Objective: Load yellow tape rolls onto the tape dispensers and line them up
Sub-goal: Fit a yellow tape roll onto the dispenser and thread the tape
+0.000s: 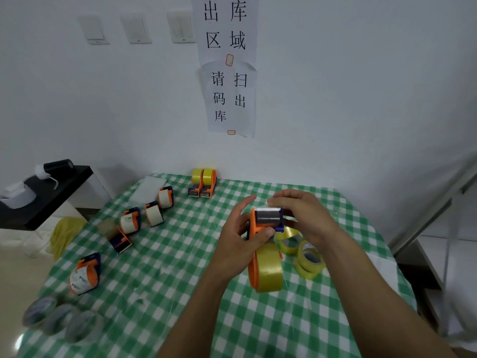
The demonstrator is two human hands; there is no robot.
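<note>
Flanking held dispenser (267,218): perhaps three yellow rolls (308,262)

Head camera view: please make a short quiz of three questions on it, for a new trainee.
1. True or false: the held dispenser carries a yellow roll.
2. Where do the two finished dispensers stand? A by the wall; B in a drawer; C inside a carton.
3. Which hand grips the held dispenser's orange body?
Key: 1 true; 2 A; 3 the left hand.
</note>
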